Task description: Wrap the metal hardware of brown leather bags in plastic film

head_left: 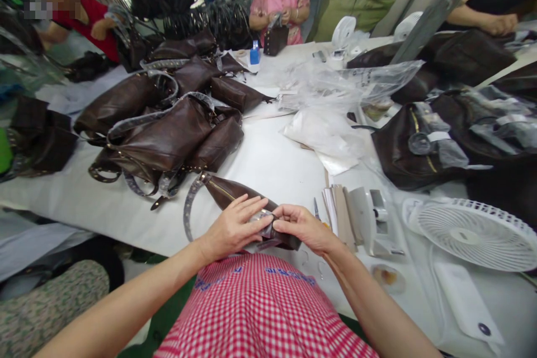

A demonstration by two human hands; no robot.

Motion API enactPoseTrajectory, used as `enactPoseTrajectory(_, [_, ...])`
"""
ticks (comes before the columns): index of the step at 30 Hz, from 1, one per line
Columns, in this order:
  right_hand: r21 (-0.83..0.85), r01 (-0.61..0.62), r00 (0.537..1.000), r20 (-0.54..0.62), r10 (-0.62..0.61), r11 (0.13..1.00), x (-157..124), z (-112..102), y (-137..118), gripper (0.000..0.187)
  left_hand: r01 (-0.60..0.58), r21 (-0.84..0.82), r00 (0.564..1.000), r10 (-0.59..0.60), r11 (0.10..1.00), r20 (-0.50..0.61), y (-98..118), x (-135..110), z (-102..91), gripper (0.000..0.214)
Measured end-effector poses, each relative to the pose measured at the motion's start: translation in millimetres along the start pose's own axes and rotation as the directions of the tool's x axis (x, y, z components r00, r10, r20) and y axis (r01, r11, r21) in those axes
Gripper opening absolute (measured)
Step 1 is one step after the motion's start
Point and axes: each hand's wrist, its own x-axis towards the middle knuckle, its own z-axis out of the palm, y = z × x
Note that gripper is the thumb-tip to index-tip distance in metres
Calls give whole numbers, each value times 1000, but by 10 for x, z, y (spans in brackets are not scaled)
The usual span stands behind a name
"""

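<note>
A dark brown leather handbag (229, 189) lies at the table's near edge, in front of my checked apron. Its zip runs along the top, and a strap in clear wrap (189, 210) loops off to the left. My left hand (239, 222) rests on the bag with its fingers stretched out, over a piece of clear plastic wrap (263, 216). At the right end of the bag, my right hand (300, 226) has thumb and forefinger pinched together at the plastic. What exactly the pinch holds is too small to make out.
Several brown handbags (163, 134) are heaped at left; more bags (419, 145) lie at right. Clear plastic bags (327, 128) cover the middle. A tape dispenser (375, 218), cardboard pieces (342, 212), scissors (317, 210) and a white fan (474, 232) stand at right. Co-workers (279, 11) work across the table.
</note>
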Motion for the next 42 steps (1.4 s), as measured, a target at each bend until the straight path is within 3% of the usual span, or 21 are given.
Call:
enactPoseTrajectory(4, [-140,29,1000,6,-29,990,-136,102,-17,26,218,-343,976,-195,914,101,128,-34,-102,49])
enactPoseTrajectory(8, [-354,136,990,9,-142,925,-233,214,-19,12,497,-454,866,-455,739,208,237,21,-249,52])
enactPoseTrajectory(12, [-530,243,964,34,-265,812,-310,307,10,8,661,-491,748,-453,567,485,286,92,-335,21])
enactPoseTrajectory(14, [-582,282,947,45,-317,762,-345,348,46,10,712,-510,702,-471,483,535,309,89,-329,18])
enactPoseTrajectory(16, [-625,298,933,31,-359,721,-375,384,93,10,729,-514,684,-502,451,530,336,64,-302,16])
enactPoseTrajectory(21, [-693,224,935,-45,-351,685,-421,446,179,13,712,-464,702,-532,527,473,407,-7,-245,13])
enactPoseTrajectory(27, [-728,209,934,-49,-354,653,-430,479,151,8,729,-459,684,-566,508,460,470,-7,-207,14])
enactPoseTrajectory(34, [-686,210,942,-48,-331,697,-416,489,140,9,752,-483,657,-575,449,488,477,-26,-146,12])
enactPoseTrajectory(37, [-657,210,944,-56,-325,724,-386,464,125,11,757,-536,644,-569,375,511,439,-3,-127,13])
enactPoseTrajectory(40, [-625,209,946,-67,-318,752,-356,389,120,11,761,-617,601,-573,197,558,352,44,-87,20])
enactPoseTrajectory(42, [-653,211,947,-49,-318,728,-358,320,140,22,752,-657,561,-580,57,591,277,68,-46,28])
